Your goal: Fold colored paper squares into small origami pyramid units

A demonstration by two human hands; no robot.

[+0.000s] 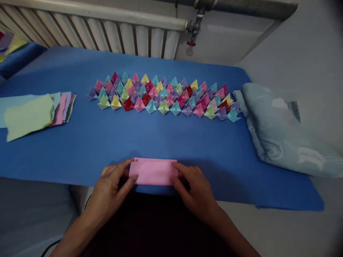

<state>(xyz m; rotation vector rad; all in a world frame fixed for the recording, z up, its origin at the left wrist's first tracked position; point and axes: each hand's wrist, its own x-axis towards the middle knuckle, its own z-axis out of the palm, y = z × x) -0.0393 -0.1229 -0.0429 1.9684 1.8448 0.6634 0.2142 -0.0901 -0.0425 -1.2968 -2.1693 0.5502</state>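
A pink sheet of paper [153,172], folded into a flat rectangle, lies at the near edge of the blue-covered table. My left hand [115,180] holds its left end, index finger at the far corner and thumb at the near one. On the other end, my right hand [194,185] grips the paper between thumb and index finger. Beyond it stand rows of small folded paper boats [163,106] in pink, teal, yellow, purple, green and red.
Loose coloured paper sheets [29,116] lie stacked on the left, a pale green one on top. A folded blue-grey blanket [281,132] rests at the right. Behind the table [112,135] are a white radiator [128,39] and a pipe valve with a red handle [191,43].
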